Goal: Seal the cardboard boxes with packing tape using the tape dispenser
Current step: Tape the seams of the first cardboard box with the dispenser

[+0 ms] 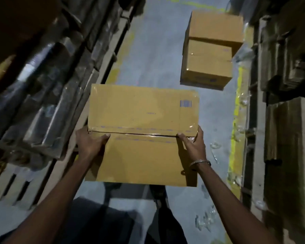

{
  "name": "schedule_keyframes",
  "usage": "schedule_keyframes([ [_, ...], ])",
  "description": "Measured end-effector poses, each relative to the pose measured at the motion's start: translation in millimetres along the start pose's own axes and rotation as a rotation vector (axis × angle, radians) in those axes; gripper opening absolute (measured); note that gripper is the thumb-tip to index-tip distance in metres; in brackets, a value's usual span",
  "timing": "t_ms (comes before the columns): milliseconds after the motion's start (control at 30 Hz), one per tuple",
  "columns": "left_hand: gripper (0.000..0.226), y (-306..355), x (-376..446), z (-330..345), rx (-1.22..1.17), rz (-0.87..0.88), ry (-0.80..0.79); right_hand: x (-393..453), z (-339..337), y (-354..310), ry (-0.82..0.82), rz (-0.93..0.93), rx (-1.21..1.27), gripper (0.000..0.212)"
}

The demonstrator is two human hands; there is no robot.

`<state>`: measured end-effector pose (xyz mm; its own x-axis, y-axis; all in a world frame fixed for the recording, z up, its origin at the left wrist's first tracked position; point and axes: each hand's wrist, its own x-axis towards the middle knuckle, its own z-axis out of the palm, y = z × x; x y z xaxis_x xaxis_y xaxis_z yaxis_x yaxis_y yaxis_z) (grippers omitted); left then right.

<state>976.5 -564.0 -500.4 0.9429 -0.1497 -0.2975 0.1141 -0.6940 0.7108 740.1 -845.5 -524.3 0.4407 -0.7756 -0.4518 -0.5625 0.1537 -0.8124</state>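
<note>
A brown cardboard box (pixel 141 111) is held up in front of me above the grey floor, its top flaps meeting in a centre seam covered with clear tape. My left hand (pixel 90 141) grips the box's left edge, thumb lying on the top near the seam. My right hand (pixel 194 143) grips the right edge, thumb on the seam and fingers curled round the side; a metal bangle sits on that wrist. No tape dispenser is in view.
Two more cardboard boxes (pixel 211 50) stand stacked on the floor ahead at the right. Wrapped pallet loads (pixel 42 85) line the left side and stacked flat cardboard (pixel 285 120) the right. Scraps of clear tape (pixel 206 219) litter the floor by a yellow line (pixel 236 120).
</note>
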Motion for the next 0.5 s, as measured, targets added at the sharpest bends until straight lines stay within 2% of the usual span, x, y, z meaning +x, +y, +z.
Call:
schedule_keyframes([
  [233,0.047,-115.6,152.7,153.6,-0.025,-0.09,-0.084,161.2,96.1,167.2,-0.088,0.11,0.042,0.094],
  [267,0.055,-138.0,176.0,177.6,-0.044,-0.123,-0.113,182.2,109.1,190.5,-0.081,0.118,0.047,0.095],
  [367,0.112,-216.5,236.3,247.7,-0.03,-0.21,-0.198,242.3,144.1,265.2,-0.111,0.147,0.033,0.095],
  [467,0.111,-275.5,246.0,312.0,0.143,-0.219,-0.497,278.9,177.7,329.4,-0.179,0.212,-0.081,0.104],
  [500,0.123,-291.4,239.9,331.1,0.253,-0.185,-0.581,285.1,185.7,345.5,-0.21,0.204,-0.137,0.097],
])
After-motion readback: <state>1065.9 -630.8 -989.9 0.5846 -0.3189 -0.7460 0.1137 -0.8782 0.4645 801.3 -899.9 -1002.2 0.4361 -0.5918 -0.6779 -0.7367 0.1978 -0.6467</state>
